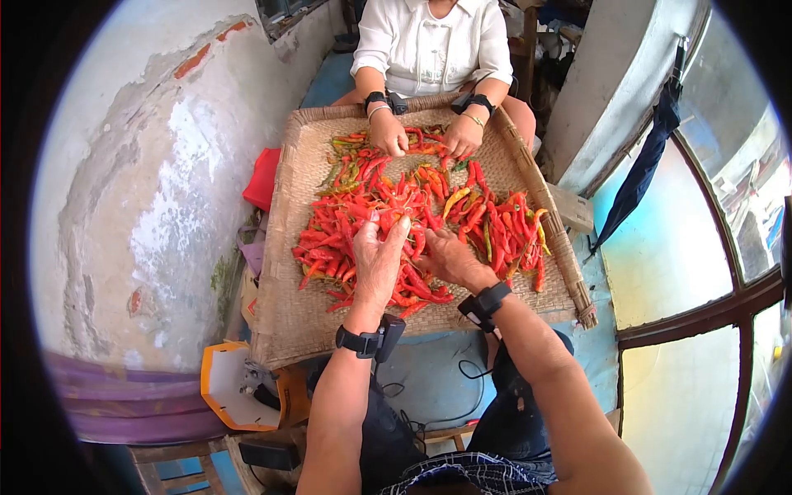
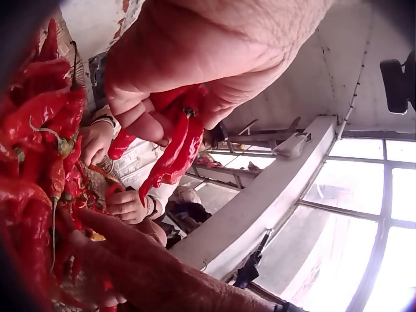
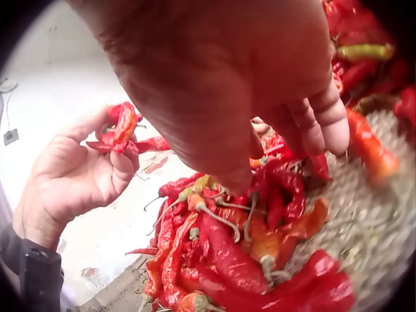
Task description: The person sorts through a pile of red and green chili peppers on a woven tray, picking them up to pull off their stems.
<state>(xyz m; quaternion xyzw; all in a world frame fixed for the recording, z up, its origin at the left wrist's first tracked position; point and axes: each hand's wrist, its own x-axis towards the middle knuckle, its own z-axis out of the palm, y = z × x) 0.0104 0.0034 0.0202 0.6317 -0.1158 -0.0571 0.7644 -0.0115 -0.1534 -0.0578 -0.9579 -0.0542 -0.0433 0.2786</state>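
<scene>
My left hand (image 1: 378,262) holds a few red chili peppers (image 2: 179,153) between thumb and fingers, raised above the pile; they are wrinkled and glossy, one with its green stem end showing. My right hand (image 1: 455,262) reaches over the red chili pile (image 1: 334,235), its fingers pointing down among the peppers in the right wrist view, with no pepper visibly gripped; part of its thumb side is hidden there. The peppers, mostly red with some orange and yellow-green ones, lie on a large woven tray (image 1: 276,318).
Across the tray sits a person in a white top (image 1: 433,49), both hands (image 1: 386,134) at the far peppers. A peeling wall (image 1: 165,190) stands on the left; a folded umbrella (image 1: 648,157) hangs at the right. An orange-edged box (image 1: 223,384) is beside the tray's near left corner.
</scene>
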